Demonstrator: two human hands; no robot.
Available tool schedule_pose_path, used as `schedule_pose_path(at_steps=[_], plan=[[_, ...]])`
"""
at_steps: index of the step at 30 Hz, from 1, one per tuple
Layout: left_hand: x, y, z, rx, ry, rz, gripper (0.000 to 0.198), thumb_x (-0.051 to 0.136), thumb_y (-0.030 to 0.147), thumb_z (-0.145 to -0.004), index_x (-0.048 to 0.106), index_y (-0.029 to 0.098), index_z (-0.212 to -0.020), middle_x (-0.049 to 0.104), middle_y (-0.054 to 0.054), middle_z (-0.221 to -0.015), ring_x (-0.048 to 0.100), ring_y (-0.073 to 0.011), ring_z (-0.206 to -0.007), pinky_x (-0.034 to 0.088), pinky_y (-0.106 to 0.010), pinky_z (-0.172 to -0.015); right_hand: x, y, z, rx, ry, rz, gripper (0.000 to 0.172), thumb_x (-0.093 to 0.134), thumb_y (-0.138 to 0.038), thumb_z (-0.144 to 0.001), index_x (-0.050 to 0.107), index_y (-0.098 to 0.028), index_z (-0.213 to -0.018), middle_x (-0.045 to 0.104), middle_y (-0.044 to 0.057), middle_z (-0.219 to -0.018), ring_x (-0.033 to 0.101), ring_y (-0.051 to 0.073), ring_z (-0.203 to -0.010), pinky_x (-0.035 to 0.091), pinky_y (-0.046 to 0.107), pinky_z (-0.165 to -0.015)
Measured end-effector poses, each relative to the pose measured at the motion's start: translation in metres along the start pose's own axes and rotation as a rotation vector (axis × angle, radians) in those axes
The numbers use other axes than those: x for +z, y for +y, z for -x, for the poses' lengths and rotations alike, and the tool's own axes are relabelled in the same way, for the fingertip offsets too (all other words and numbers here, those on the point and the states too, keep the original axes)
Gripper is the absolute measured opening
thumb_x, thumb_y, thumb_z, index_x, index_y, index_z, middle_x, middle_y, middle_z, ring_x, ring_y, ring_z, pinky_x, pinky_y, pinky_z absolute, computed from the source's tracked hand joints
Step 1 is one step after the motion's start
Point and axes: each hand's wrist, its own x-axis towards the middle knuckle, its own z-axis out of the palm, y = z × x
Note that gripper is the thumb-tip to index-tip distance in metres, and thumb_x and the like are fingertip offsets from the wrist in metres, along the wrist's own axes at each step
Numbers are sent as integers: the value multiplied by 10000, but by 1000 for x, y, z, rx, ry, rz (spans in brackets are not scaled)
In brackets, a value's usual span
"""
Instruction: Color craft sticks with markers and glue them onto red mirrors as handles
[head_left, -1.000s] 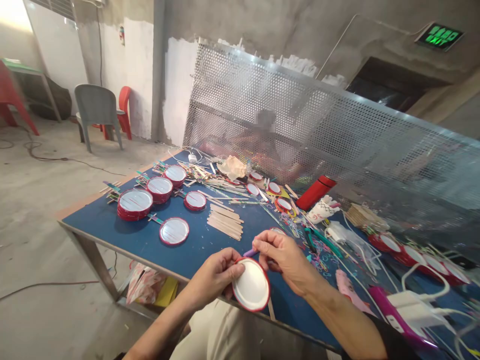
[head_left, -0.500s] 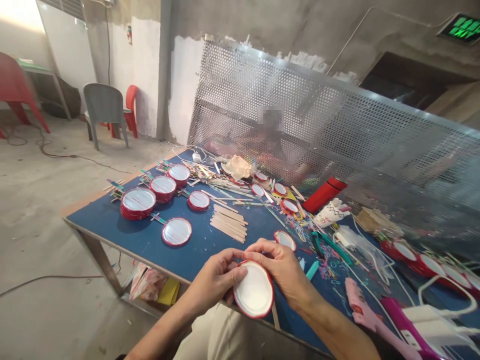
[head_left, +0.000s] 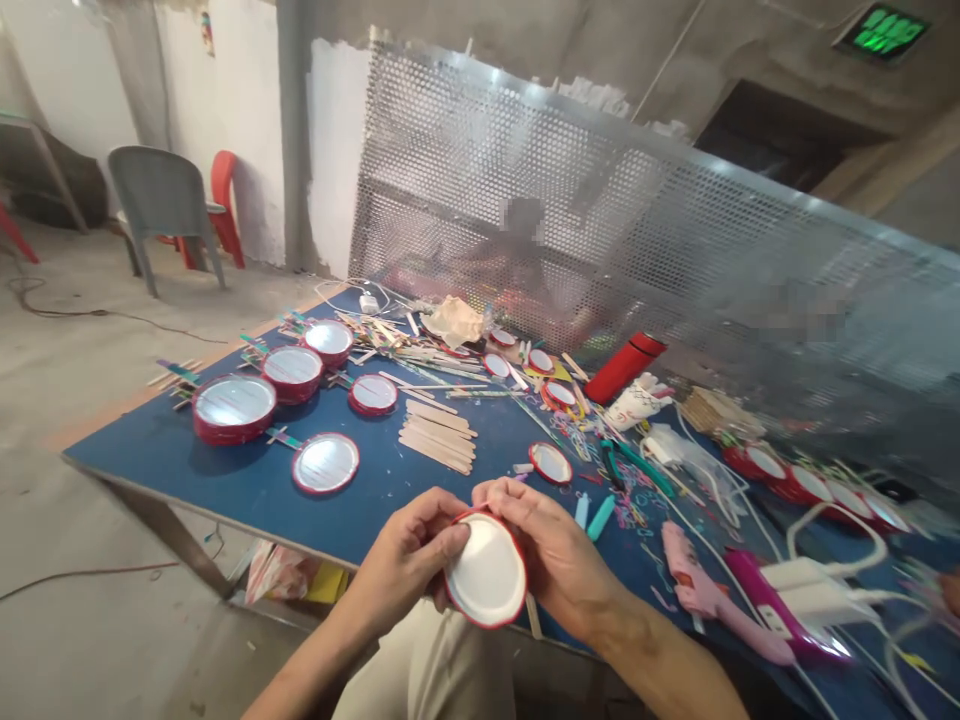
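Note:
Just over the table's near edge, I hold a round white lid with a red rim [head_left: 486, 572]. My left hand [head_left: 414, 548] grips its left side, thumb on the white face and fingers behind. At the upper right of the rim, my right hand [head_left: 551, 550] has its fingers bent and pressed close to the edge; whatever they pinch there is hidden. A row of flat wooden craft sticks [head_left: 439, 437] lies beyond my hands. Another red-rimmed lid [head_left: 550, 463] rests beyond my right hand, near small teal tubes [head_left: 600, 518].
Stacked red-rimmed discs with sticks [head_left: 234, 408] stand at left on the blue table [head_left: 360, 525]. Rightward lie green-handled pliers [head_left: 645, 468], a pink glue gun [head_left: 697, 580], a purple power strip [head_left: 772, 610] and cables. A red bottle [head_left: 625, 367] lies near the perforated metal screen [head_left: 450, 150].
The view has turned slightly, so the table scene sits further left. Both hands still hold the lid near the table edge; my right fingers have shifted a little along its rim.

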Motion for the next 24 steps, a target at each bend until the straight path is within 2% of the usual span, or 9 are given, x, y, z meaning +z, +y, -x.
schedule_pose_path(at_steps=[3,5,7,10,14,16,19,21,24], plan=[[-2,0,2,-9,21,-7,460,716,619,-860,643,186,-994,602,49,-605,534,-97,-433,387,-175,-402,-6,6,-1,-21,-41,209,552,800,-697,-705,592,-190,-768,484,-63,-638,373,85,-567,305,220,-542],[-4,2,2,-12,5,-19,462,714,624,-859,631,184,-974,578,55,-612,516,-88,-444,386,-169,-409,-10,10,-5,-30,-36,310,583,819,-712,-669,589,-178,-710,481,-61,-606,363,85,-561,278,223,-527],[-6,5,0,-37,-71,-45,489,727,647,-833,603,182,-914,538,65,-604,471,-73,-436,359,-159,-399,-12,9,-9,-49,-7,316,550,846,-662,-671,604,-169,-697,524,-45,-624,402,92,-583,293,223,-538],[-7,8,-2,-69,-148,-102,489,714,651,-838,557,189,-864,503,77,-574,427,-60,-403,302,-156,-383,-12,0,-12,-116,32,250,481,776,-635,-762,606,-184,-762,596,-28,-710,484,108,-643,374,230,-615],[-1,6,-5,-50,-71,-171,355,652,534,-912,546,198,-864,506,85,-530,431,-61,-362,243,-161,-377,-13,-15,-4,-297,119,218,492,725,-633,-807,498,-214,-686,508,-60,-656,451,104,-654,396,221,-673],[5,5,-5,-49,-10,-245,286,652,455,-903,542,202,-827,519,84,-507,443,-66,-347,223,-162,-368,-14,-19,9,-354,164,359,478,713,-608,-829,493,-215,-666,444,-69,-615,396,102,-610,360,218,-608],[11,6,-4,-58,18,-315,214,659,371,-879,549,206,-800,543,82,-485,467,-77,-330,219,-165,-359,-11,-19,30,-318,153,642,385,647,-521,-892,557,-209,-686,466,-52,-628,411,113,-601,341,227,-566],[11,5,-4,-65,-3,-312,199,645,362,-891,555,206,-807,553,81,-474,491,-85,-322,229,-166,-356,-10,-12,40,-347,129,796,312,597,-423,-924,607,-208,-698,523,-33,-649,471,129,-639,372,235,-609],[7,0,-3,-62,-19,-270,228,627,397,-917,548,203,-827,558,79,-466,526,-93,-315,233,-158,-350,-12,3,47,-502,142,970,276,571,-328,-932,630,-218,-685,573,-28,-653,529,142,-686,398,242,-682]])
